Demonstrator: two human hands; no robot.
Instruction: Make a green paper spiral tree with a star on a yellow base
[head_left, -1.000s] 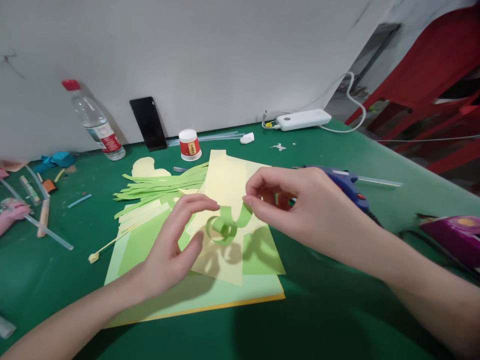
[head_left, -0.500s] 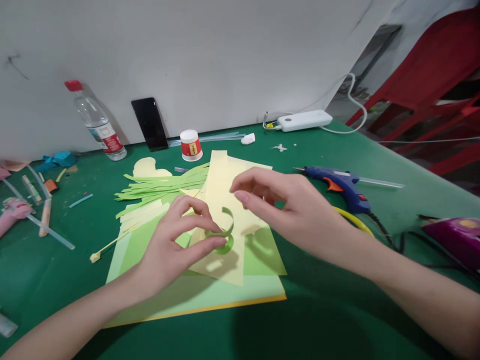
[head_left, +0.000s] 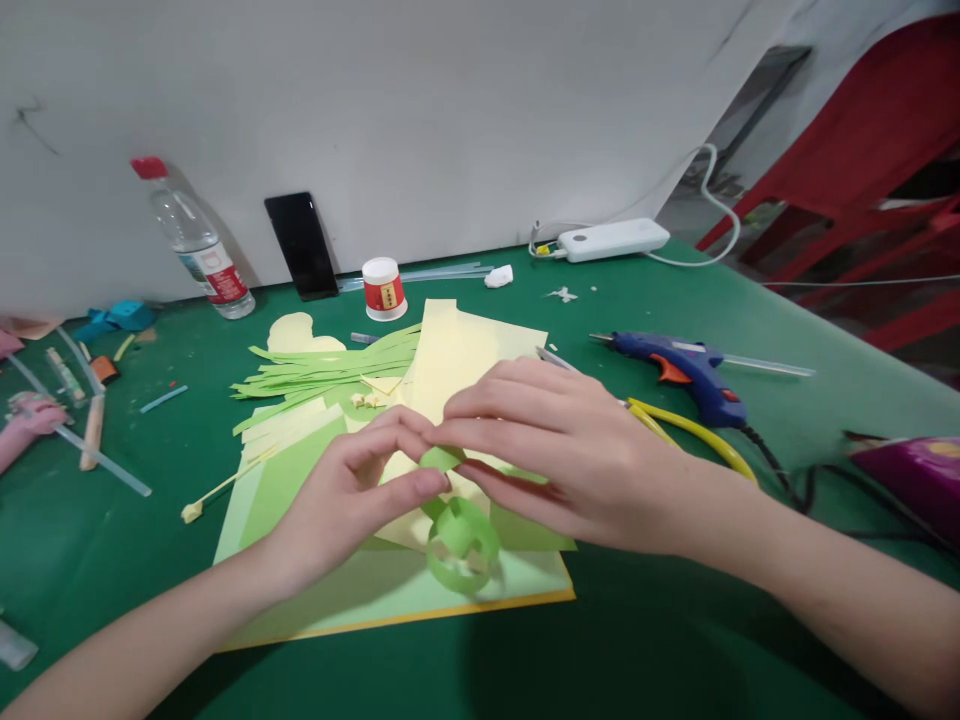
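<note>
A curled green paper strip (head_left: 463, 545) hangs in a loop below my fingertips, over the stacked paper. My left hand (head_left: 367, 480) pinches it between thumb and index finger. From the right, my right hand (head_left: 555, 450) meets the left fingertips, its thumb and fingers closed on the strip's upper part. Beneath the hands lie pale yellow paper sheets (head_left: 480, 345) on top of green sheets (head_left: 292, 490). A bundle of cut green strips (head_left: 330, 370) rests just beyond my left hand.
At right lie a blue glue gun (head_left: 675, 365) and yellow-handled scissors (head_left: 705, 430). Along the wall stand a water bottle (head_left: 199, 250), a black phone (head_left: 301, 245) and a paper cup (head_left: 384, 290). A white power bank (head_left: 613, 240) with cable lies farther right.
My right hand has moved left and down to meet the left fingers on the strip. The strip's coil now hangs lower and looks larger. The scissors show more.
</note>
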